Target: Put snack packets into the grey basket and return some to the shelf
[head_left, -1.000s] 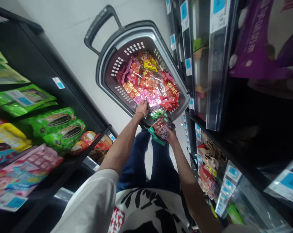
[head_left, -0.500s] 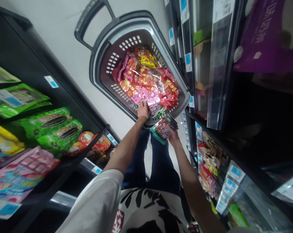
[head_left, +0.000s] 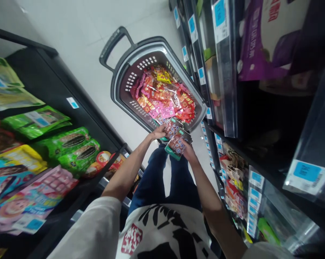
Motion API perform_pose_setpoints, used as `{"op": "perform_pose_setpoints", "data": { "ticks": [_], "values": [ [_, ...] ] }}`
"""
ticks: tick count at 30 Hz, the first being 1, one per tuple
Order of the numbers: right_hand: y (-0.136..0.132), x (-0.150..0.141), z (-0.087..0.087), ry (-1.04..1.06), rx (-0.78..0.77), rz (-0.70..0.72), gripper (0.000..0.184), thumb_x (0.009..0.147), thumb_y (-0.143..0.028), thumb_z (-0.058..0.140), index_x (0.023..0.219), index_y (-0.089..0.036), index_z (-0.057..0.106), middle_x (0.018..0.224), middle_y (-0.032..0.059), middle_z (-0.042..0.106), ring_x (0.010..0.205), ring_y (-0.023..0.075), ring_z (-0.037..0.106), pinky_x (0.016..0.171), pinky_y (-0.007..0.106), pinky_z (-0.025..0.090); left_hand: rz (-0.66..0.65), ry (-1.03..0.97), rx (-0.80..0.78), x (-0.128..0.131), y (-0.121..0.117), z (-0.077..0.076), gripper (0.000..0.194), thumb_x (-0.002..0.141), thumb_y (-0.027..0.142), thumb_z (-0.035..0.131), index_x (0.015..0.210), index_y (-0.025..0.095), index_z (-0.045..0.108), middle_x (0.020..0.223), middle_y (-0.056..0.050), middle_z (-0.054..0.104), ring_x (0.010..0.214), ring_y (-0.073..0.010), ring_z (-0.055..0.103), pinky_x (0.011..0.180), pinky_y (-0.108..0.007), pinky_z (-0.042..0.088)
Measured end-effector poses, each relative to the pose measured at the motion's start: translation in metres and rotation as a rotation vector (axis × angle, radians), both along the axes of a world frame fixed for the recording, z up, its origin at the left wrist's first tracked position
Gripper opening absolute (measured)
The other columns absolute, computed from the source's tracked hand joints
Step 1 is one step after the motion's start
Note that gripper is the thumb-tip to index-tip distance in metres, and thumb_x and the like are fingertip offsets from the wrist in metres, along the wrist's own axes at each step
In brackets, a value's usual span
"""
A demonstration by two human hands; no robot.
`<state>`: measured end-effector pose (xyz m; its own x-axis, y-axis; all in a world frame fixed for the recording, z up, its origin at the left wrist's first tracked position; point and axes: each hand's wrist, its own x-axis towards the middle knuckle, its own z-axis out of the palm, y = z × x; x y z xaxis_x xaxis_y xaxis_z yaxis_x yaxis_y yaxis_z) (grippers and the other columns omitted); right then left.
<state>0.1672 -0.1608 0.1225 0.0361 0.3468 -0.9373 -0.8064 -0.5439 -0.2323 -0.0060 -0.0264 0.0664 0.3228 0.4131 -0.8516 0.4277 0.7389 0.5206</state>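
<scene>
Flat brown-and-green plastic packets (head_left: 175,144) are gripped by the right hand (head_left: 188,151), fingers curled; a similar packet (head_left: 172,126) is pinched by the left hand (head_left: 158,133), fingers nearly closed, at the near end of a grey perforated plastic basket (head_left: 114,88).

Basket (head_left: 162,45) before me, between left shelf (head_left: 51,84) and right shelf (head_left: 231,111), handle (head_left: 108,45) off its far-left end, snack bags (head_left: 165,95) inside, packet (head_left: 173,126) in my left hand (head_left: 158,133) at its near edge, second packet (head_left: 175,144) in my right hand (head_left: 188,151), nearer me.
</scene>
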Motion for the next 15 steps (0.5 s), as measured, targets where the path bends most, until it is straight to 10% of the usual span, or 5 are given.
{"op": "perform_pose_setpoints", "data": {
  "ticks": [8,12,15],
  "values": [
    [-0.006,0.011,0.014,-0.078,0.012,0.007,0.050,0.069,-0.034,0.093,0.114,-0.021,0.074,0.110,0.0046,0.083,0.103,0.0268,0.079,0.099,0.044,0.062,-0.275,-0.168,0.054,0.007,-0.037,0.039,0.017,0.064,0.020,0.077,0.081,0.021,0.078,0.075,-0.003,0.075,0.073,-0.0225,0.072,0.074,-0.031,0.061],
    [-0.018,0.025,0.014,-0.074,-0.026,0.029,0.051,0.068,-0.033,0.093,0.113,-0.023,0.073,0.106,0.0026,0.083,0.103,0.0282,0.079,0.099,0.046,0.063,-0.344,-0.029,0.098,0.015,-0.037,0.027,0.020,0.087,0.034,0.068,0.076,0.019,0.076,0.074,-0.009,0.074,0.072,-0.0261,0.072,0.077,-0.036,0.061],
    [-0.024,0.032,0.005,-0.060,-0.078,0.020,0.049,0.072,-0.038,0.090,0.116,-0.024,0.072,0.109,0.0020,0.083,0.107,0.0274,0.078,0.101,0.046,0.063,-0.331,0.156,0.224,0.021,-0.021,0.003,0.022,0.092,0.027,0.062,0.104,0.014,0.075,0.114,-0.019,0.074,0.115,-0.0348,0.069,0.108,-0.045,0.052]
  ]
}}
